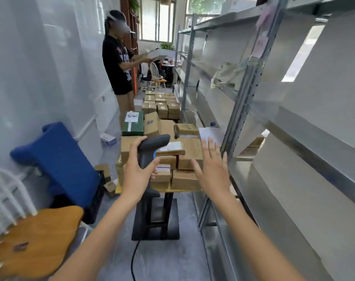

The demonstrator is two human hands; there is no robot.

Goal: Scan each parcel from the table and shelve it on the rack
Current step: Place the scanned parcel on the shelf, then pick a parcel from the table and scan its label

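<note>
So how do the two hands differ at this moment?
The left hand grips the grey scanner; the right hand holds nothing. The left hand's fingers curl round the handle; the right hand's fingers are spread straight. Both are raised in front of the parcels on the table.

Parcels (189,157) stacked on tabletop (118,189); rack (241,110) to its right; chair (36,238) and crate (97,197) to its left; more boxes (162,104) behind; second person (119,57) beyond, left.
</note>
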